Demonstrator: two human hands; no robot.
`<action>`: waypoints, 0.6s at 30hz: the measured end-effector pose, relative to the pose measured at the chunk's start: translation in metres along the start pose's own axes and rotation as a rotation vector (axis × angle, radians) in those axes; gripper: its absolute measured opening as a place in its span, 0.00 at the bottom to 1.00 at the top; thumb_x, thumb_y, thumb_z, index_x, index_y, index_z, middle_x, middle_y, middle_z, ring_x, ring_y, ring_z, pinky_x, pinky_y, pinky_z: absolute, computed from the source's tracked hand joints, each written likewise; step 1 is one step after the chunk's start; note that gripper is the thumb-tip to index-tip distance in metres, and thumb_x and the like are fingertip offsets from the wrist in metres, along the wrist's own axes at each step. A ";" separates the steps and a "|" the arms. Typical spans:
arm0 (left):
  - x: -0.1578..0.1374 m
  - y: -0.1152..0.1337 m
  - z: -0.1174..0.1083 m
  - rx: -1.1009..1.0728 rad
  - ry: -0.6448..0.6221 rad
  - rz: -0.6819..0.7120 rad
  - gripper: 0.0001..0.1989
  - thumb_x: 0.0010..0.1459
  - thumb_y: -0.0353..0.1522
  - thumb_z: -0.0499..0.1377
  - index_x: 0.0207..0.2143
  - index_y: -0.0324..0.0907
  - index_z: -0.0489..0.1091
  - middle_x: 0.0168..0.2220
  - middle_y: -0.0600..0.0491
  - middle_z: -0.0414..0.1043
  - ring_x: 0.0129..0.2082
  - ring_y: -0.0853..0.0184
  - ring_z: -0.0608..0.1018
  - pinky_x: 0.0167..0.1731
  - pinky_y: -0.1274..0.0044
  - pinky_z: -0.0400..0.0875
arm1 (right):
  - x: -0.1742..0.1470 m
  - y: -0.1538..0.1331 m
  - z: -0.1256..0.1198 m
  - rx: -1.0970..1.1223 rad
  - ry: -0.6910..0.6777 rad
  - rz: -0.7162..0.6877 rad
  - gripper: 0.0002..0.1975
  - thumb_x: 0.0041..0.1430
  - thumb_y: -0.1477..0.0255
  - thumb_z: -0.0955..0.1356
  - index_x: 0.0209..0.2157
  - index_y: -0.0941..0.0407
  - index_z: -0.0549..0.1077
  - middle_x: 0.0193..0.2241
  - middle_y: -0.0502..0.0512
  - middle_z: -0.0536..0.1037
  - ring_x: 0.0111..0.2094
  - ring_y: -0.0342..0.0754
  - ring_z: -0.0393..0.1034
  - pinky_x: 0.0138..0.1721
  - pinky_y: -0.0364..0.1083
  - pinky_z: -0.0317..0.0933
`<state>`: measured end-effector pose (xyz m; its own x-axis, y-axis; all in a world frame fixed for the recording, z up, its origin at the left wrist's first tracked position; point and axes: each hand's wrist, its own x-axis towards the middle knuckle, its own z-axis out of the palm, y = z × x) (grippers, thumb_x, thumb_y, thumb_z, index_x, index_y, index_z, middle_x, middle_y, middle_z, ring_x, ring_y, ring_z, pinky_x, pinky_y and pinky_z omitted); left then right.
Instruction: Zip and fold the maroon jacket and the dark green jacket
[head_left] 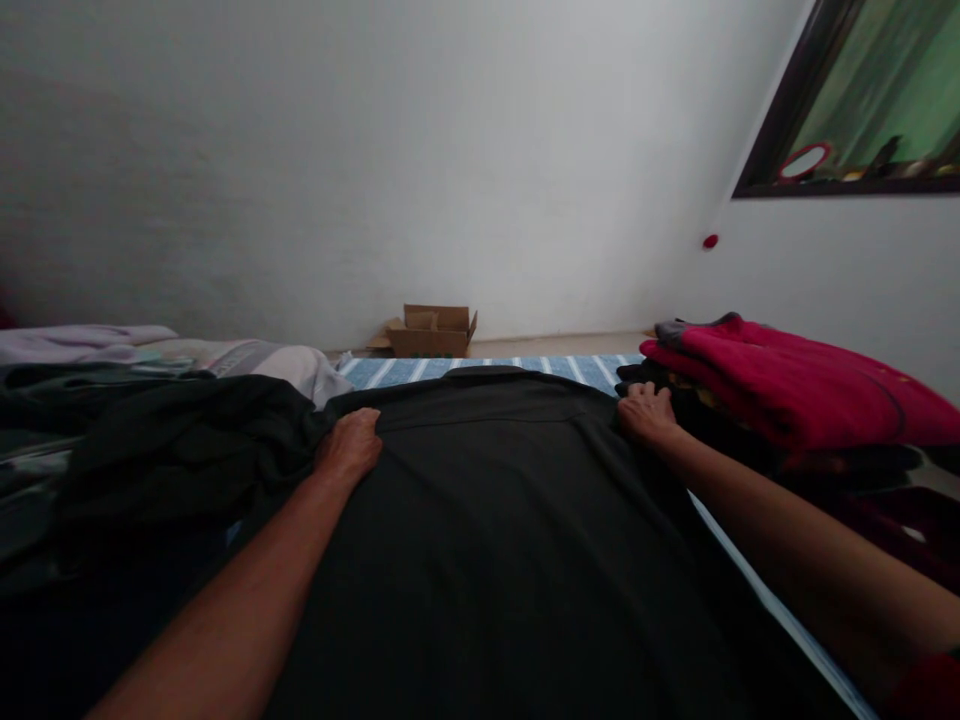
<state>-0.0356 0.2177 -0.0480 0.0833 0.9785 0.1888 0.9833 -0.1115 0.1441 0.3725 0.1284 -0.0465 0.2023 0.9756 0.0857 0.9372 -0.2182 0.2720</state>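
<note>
A black shirt (480,520) is spread out back side up, its collar at the far end and a yoke seam running across below it. My left hand (351,442) is closed on the cloth at the shirt's left shoulder. At the right shoulder, my right hand (646,412) has its fingers curled over the cloth edge. Both forearms reach forward along the two sides of the shirt. Under the shirt lies a blue and white striped sheet (386,372), seen beyond the collar and as a strip on the right.
Folded clothes with a red garment (795,385) on top are stacked at the right. To the left lie heaped dark clothes (172,450) and pale clothes (277,365). An open cardboard box (431,335) stands beyond the sheet, against the white wall (450,150).
</note>
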 end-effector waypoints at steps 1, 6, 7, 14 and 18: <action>0.000 0.001 -0.001 0.005 -0.007 0.003 0.19 0.51 0.22 0.48 0.42 0.41 0.69 0.47 0.46 0.71 0.46 0.57 0.73 0.42 0.71 0.69 | 0.003 -0.001 0.001 0.005 0.011 -0.016 0.15 0.59 0.76 0.58 0.38 0.60 0.74 0.48 0.69 0.67 0.51 0.60 0.56 0.47 0.59 0.49; 0.000 0.001 -0.002 -0.010 -0.035 0.012 0.16 0.52 0.24 0.49 0.41 0.40 0.70 0.45 0.45 0.72 0.45 0.57 0.73 0.41 0.71 0.68 | 0.019 -0.006 0.012 0.060 -0.011 0.002 0.15 0.62 0.66 0.58 0.40 0.58 0.72 0.49 0.62 0.67 0.53 0.55 0.55 0.51 0.54 0.48; 0.000 0.000 -0.002 -0.014 -0.035 0.018 0.16 0.52 0.24 0.48 0.41 0.40 0.70 0.45 0.45 0.72 0.45 0.57 0.73 0.41 0.71 0.68 | 0.023 -0.004 0.015 0.065 -0.022 0.041 0.16 0.63 0.65 0.58 0.41 0.58 0.72 0.49 0.62 0.66 0.52 0.55 0.56 0.50 0.55 0.50; 0.001 -0.002 0.001 -0.015 -0.021 0.027 0.19 0.52 0.23 0.49 0.46 0.38 0.68 0.49 0.44 0.69 0.48 0.58 0.71 0.45 0.71 0.65 | 0.049 0.005 0.016 0.040 -0.090 0.110 0.15 0.59 0.64 0.64 0.45 0.57 0.68 0.48 0.57 0.67 0.47 0.51 0.64 0.46 0.55 0.59; 0.002 -0.004 0.003 -0.009 -0.025 0.029 0.19 0.52 0.23 0.48 0.45 0.39 0.68 0.48 0.45 0.70 0.48 0.57 0.71 0.43 0.70 0.67 | 0.047 0.000 0.008 -0.014 -0.022 0.058 0.13 0.60 0.67 0.63 0.43 0.59 0.69 0.47 0.59 0.68 0.48 0.54 0.61 0.47 0.56 0.55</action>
<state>-0.0385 0.2207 -0.0506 0.1156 0.9789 0.1683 0.9790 -0.1409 0.1474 0.3847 0.1747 -0.0496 0.2627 0.9615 0.0806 0.9196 -0.2748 0.2808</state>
